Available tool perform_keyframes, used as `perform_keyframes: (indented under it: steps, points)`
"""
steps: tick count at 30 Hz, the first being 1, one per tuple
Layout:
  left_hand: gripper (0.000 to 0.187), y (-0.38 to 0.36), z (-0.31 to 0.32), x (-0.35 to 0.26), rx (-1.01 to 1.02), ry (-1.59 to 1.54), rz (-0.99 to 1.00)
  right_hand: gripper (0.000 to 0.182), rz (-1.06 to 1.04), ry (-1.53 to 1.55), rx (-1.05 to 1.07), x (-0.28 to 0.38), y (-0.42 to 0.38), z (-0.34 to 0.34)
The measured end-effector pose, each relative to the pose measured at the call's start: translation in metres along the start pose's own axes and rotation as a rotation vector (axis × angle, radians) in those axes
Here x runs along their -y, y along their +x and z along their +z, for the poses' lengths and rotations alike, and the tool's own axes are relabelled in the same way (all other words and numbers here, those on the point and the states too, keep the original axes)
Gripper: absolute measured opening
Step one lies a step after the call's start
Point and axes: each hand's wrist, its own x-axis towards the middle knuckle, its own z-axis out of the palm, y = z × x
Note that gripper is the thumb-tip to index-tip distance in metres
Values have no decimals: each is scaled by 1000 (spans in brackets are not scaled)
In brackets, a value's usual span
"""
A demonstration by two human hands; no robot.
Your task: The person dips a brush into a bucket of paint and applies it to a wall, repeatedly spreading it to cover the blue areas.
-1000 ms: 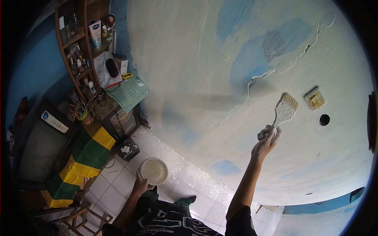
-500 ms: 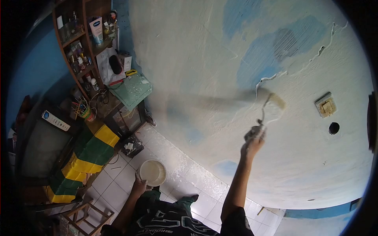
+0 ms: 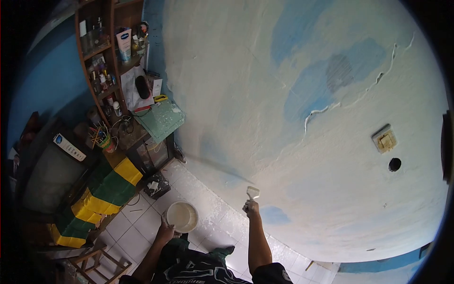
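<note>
My right hand point(image 3: 250, 207) is closed round the handle of a paint brush point(image 3: 253, 191), low in front of the wall point(image 3: 227, 94). Its pale head points up; whether it touches the wall cannot be made out. At lower left, my left hand point(image 3: 168, 229) grips the edge of a round tub point(image 3: 182, 217) with pale paint inside. Whitish paint covers much of the wall, with blue patches point(image 3: 309, 104) showing through and a raised jagged crack point(image 3: 317, 112) at upper right.
A wooden shelf point(image 3: 113, 57) with bottles stands at upper left, above a green board point(image 3: 163, 118). A yellow and green cloth point(image 3: 111, 189) lies at left. A wooden stool frame point(image 3: 101, 265) is at lower left. The wall holds a switch point(image 3: 385, 140) and a round hole point(image 3: 394, 164).
My right hand and the brush have moved down and left, away from the crack. The tub stays in my left hand in nearly the same spot, and the view has shifted slightly.
</note>
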Motion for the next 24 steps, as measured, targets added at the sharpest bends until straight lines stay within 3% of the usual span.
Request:
perform_keyframes:
  steps: [4, 6, 8, 12, 13, 14, 15, 16, 18, 20, 21, 24]
  points:
    - [65, 6, -14, 17, 41, -11, -15, 23, -398, -51, 89, 73, -18, 7]
    - [65, 10, -14, 19, 60, -27, -19, 21, -172, 69, 268, 151, -60, 27]
    - [66, 10, -9, 13, 47, -8, -11, 20, -372, -138, 56, 202, -140, 77]
    - [66, 3, 1, 1, 49, 0, 16, 14, -860, -231, -125, 292, -248, 129]
    - [66, 5, 0, 4, 67, 0, 24, 15, -925, -142, -131, 313, -273, 143]
    - [66, 10, -1, 10, 85, -3, 34, 17, -990, -83, 24, 336, -291, 146]
    - [66, 13, -2, 15, 103, -7, 45, 17, -1030, -39, -73, 351, -311, 165]
    - [65, 15, -4, 19, 104, -7, 31, 17, -1090, -70, -15, 363, -320, 171]
    - [64, 19, -5, 25, 104, -18, 10, 17, -1116, -100, 99, 381, -314, 177]
    - [64, 13, -4, 23, 75, -9, -10, 16, -1016, -67, 34, 386, -282, 177]
    - [64, 11, -3, 19, 60, -8, -12, 18, -968, -84, 116, 376, -258, 171]
    - [63, 9, -7, 22, 71, -26, 49, 27, -958, -300, -27, 300, -151, 127]
